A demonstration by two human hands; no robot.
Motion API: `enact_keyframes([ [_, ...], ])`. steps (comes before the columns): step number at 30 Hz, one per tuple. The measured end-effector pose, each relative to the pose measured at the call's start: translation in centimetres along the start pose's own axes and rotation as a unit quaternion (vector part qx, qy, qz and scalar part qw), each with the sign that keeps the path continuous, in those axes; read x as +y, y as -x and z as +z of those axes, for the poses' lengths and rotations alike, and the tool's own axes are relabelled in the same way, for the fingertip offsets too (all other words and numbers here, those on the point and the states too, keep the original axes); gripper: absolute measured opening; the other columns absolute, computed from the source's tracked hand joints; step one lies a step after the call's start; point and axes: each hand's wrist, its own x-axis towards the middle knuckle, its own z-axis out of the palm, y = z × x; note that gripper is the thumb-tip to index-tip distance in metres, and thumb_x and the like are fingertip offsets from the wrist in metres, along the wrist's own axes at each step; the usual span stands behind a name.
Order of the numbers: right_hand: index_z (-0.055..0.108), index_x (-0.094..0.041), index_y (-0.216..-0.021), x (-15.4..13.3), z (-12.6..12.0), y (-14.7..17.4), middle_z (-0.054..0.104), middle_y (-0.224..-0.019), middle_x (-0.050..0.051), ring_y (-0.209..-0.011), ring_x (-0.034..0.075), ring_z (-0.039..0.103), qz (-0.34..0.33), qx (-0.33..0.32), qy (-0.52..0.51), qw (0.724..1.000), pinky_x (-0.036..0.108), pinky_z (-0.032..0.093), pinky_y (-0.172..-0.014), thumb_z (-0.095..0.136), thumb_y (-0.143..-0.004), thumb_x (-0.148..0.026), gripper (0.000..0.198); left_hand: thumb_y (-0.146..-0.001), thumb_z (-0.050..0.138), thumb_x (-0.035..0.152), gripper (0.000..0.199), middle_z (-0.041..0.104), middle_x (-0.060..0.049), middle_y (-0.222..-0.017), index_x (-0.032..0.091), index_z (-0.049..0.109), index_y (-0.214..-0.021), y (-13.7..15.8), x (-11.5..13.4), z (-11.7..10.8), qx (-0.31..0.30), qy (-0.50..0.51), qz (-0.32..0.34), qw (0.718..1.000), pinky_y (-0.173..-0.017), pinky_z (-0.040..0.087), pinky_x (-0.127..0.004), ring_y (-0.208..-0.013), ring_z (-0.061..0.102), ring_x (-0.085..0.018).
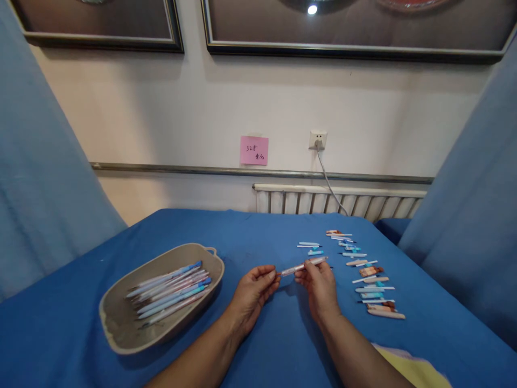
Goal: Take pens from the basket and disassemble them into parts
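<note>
Left, I see a tray [121,326] of pens [173,293]; then the left hand [255,288] pinches one end of a held pen [294,269] above the cloth [278,350], the right hand [319,285] its barrel. I'd expect it light, stiff, slick: grip mid-barrel. Pen parts [369,290] lie farther right.

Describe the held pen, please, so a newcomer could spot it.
Find the blue tablecloth, then the left hand and right hand over it. The pale, reddish-marked pen reaches between them; unlike the pens in the tray, it is held.
</note>
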Motion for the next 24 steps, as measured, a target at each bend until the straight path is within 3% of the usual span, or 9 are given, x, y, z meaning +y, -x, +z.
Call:
enact_keyframes([
  [24,0.052,-0.017,-0.074,0.01,-0.16,0.0,0.063,-0.061,-0.003,-0.053,0.012,0.061,0.06,-0.004,-0.064,0.996,0.022,0.051,-0.049,0.076,-0.06,-0.033,0.032,-0.054,0.083,0.03,0.041,0.067,-0.003,-0.072,0.013,0.062,-0.084,0.57,-0.08,0.73,-0.011,-0.066,0.068,0.995,-0.068,0.05,-0.024,-0.066,0.064,-0.013],
])
